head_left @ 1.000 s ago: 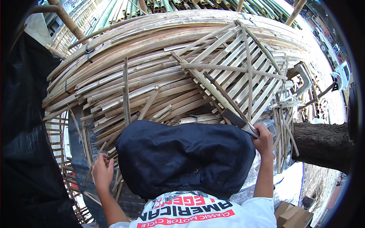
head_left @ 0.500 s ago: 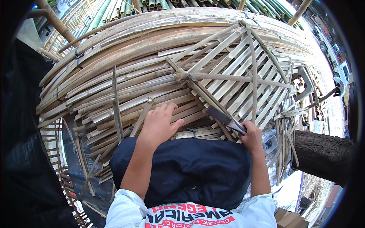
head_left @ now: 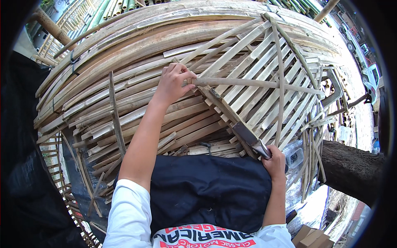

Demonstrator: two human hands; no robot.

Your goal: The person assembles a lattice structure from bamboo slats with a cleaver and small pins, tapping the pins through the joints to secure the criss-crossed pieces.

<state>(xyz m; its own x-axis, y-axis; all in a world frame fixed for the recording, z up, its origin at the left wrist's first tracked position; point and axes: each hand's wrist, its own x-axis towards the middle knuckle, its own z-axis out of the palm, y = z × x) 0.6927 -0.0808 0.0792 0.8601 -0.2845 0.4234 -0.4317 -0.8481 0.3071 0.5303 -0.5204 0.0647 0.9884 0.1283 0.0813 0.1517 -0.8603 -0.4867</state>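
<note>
My left hand has its fingers and thumb closed round the end of a long bamboo strip, at the left corner of a bamboo lattice panel. The panel is made of several parallel slats with crossing strips over them. In my right hand is a broad-bladed knife with a dark blade. The blade rests along or just over the panel's near bamboo rail; contact cannot be made out. A dark cloth covers my lap.
Split bamboo lengths lie stacked beneath and beyond the panel. A short upright stick stands left of my forearm. To the right are a thick dark log, a clear plastic container and a cardboard box. Black sheeting hangs at left.
My left hand has moved up and forward from above the stack and closed on the strip's end. The knife and right hand have shifted slightly down and to the right.
</note>
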